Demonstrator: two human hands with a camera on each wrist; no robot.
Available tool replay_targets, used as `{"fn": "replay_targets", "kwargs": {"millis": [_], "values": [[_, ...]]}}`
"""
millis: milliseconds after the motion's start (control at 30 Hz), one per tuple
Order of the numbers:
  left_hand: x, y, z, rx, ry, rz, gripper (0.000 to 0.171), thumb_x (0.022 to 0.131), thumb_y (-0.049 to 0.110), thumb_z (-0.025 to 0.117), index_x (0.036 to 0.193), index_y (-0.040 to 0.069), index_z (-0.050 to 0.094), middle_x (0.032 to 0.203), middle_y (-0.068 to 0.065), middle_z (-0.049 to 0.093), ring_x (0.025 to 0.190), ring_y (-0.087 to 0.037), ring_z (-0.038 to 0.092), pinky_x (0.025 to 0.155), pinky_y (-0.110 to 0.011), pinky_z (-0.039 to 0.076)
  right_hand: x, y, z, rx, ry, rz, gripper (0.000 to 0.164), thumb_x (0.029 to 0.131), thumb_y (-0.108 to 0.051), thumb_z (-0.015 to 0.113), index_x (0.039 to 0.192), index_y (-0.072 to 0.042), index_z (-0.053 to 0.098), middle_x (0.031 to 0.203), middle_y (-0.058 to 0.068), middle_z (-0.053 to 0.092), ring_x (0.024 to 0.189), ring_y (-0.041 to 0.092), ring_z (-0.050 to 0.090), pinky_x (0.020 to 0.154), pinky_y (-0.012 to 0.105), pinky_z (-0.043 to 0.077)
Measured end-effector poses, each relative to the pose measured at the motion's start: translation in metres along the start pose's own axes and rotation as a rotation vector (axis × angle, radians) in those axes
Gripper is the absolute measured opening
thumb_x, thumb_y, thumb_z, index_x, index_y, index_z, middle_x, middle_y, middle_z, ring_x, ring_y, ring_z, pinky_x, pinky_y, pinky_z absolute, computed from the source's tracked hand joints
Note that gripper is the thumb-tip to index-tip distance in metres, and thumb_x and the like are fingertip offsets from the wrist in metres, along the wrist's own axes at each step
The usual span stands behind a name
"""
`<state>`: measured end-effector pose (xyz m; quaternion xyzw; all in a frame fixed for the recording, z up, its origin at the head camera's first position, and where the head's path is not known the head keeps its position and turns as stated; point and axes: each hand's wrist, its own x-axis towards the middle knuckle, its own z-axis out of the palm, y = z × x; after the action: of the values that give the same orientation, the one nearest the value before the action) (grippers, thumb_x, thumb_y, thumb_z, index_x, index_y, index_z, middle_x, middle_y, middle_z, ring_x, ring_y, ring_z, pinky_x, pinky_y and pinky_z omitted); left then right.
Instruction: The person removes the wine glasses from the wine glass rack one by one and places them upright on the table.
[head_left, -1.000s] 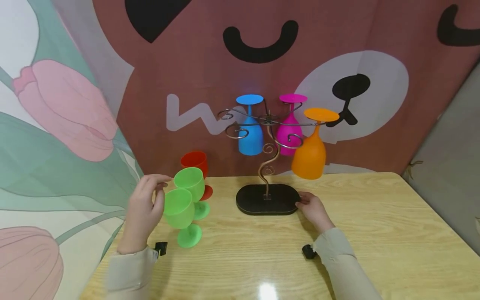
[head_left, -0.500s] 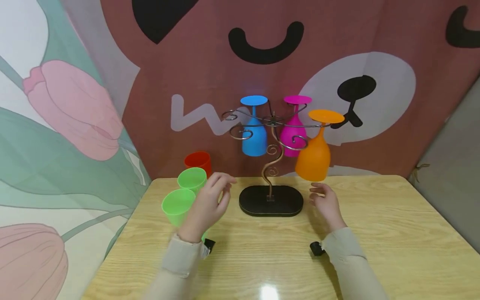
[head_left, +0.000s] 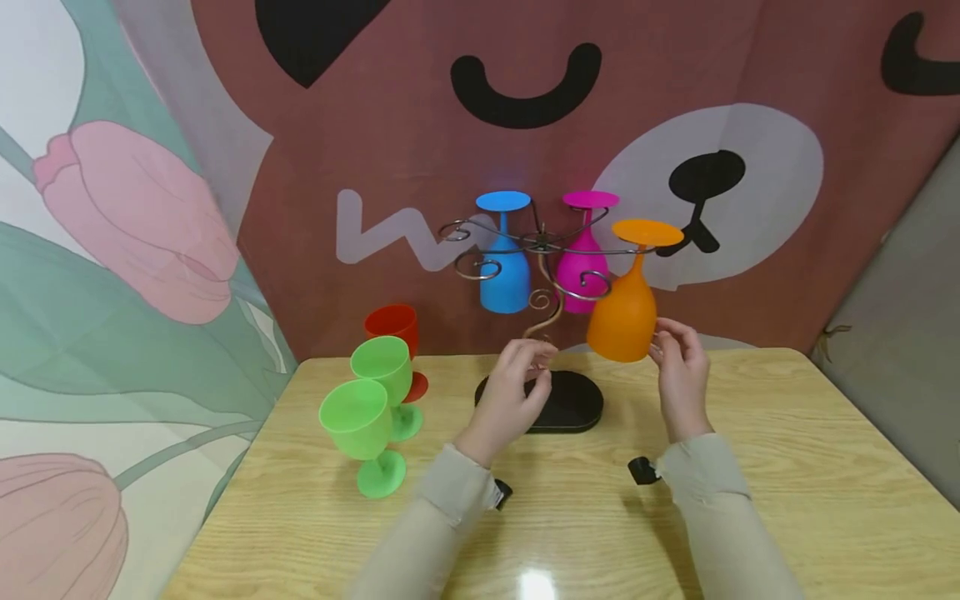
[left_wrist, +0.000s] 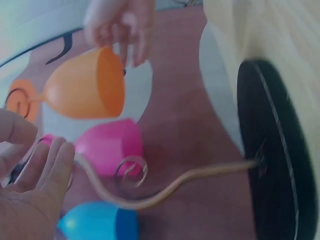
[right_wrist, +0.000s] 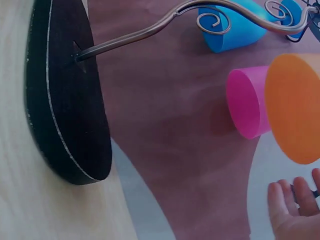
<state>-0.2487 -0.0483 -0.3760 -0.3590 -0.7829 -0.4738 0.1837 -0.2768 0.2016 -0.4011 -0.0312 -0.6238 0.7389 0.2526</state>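
Note:
An orange wine goblet [head_left: 622, 321] hangs upside down by its foot from the wire glass rack [head_left: 542, 242]. My right hand [head_left: 684, 375] is beside its cup, fingers loosely bent; in the right wrist view a gap shows between the fingers and the orange goblet [right_wrist: 295, 107]. My left hand [head_left: 510, 400] is raised in front of the rack's stem, partly hiding the black base [head_left: 570, 404], and holds nothing. In the left wrist view its fingers [left_wrist: 50, 167] are extended. A blue goblet [head_left: 504, 282] and a magenta goblet [head_left: 581, 275] also hang inverted.
Two green goblets [head_left: 356, 421] and a red goblet [head_left: 393, 325] stand upright on the wooden table [head_left: 585, 533], left of the rack. Curled wire arms [head_left: 477, 267] stick out at the rack's front left. A printed cloth [head_left: 375, 150] hangs behind the table.
My left hand has moved right from beside the green goblets to in front of the rack's stem. The right hand has left the base and risen beside the orange goblet.

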Motion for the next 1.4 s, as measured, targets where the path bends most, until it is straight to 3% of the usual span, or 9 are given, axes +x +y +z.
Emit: {"fn": "replay_targets", "kwargs": {"millis": [133, 333, 633, 1133, 1400], "values": [[0.014, -0.004, 0.018, -0.067, -0.028, -0.024, 0.036, 0.100, 0.000, 0.056, 0.137, -0.001, 0.051, 0.136, -0.018, 0.048, 0.123, -0.030, 0.056, 0.105, -0.028, 0.048, 0.002, -0.005, 0.001, 0.066, -0.006, -0.072, 0.027, 0.107, -0.020, 0.051, 0.129, -0.007, 0.059, 0.124, 0.004, 0.056, 0.115, 0.017, 0.058, 0.094, 0.017, 0.050], [0.036, -0.006, 0.034, -0.055, -0.037, -0.056, 0.054, 0.101, 0.005, 0.059, 0.151, 0.001, 0.039, 0.155, -0.018, 0.036, 0.139, -0.028, 0.042, 0.111, -0.026, 0.041, 0.002, -0.006, 0.003, 0.072, -0.051, -0.150, 0.028, 0.106, -0.012, 0.052, 0.133, -0.005, 0.057, 0.125, 0.003, 0.055, 0.114, 0.018, 0.053, 0.095, 0.018, 0.047], [0.053, -0.019, 0.051, -0.123, -0.102, -0.146, 0.071, 0.103, 0.021, 0.061, 0.160, 0.007, 0.021, 0.164, -0.013, 0.023, 0.147, -0.027, 0.033, 0.116, -0.028, 0.034, -0.001, -0.003, 0.006, 0.057, -0.125, -0.223, 0.033, 0.104, -0.006, 0.052, 0.137, -0.007, 0.052, 0.128, 0.003, 0.053, 0.119, 0.020, 0.049, 0.096, 0.021, 0.043], [0.056, -0.020, 0.060, -0.094, -0.057, -0.121, 0.068, 0.102, 0.017, 0.063, 0.158, 0.004, 0.027, 0.155, -0.017, 0.036, 0.135, -0.024, 0.049, 0.111, -0.030, 0.042, -0.006, -0.001, 0.010, 0.052, -0.132, -0.234, 0.036, 0.102, -0.003, 0.053, 0.138, -0.007, 0.051, 0.127, 0.004, 0.054, 0.118, 0.021, 0.051, 0.098, 0.021, 0.044], [0.053, -0.017, 0.059, -0.111, -0.053, -0.120, 0.067, 0.100, 0.018, 0.066, 0.156, 0.003, 0.031, 0.153, -0.017, 0.039, 0.135, -0.021, 0.050, 0.108, -0.018, 0.039, -0.011, -0.003, 0.010, 0.061, -0.101, -0.217, 0.035, 0.102, -0.005, 0.053, 0.137, -0.008, 0.053, 0.128, 0.006, 0.055, 0.119, 0.025, 0.050, 0.099, 0.021, 0.044]]}}
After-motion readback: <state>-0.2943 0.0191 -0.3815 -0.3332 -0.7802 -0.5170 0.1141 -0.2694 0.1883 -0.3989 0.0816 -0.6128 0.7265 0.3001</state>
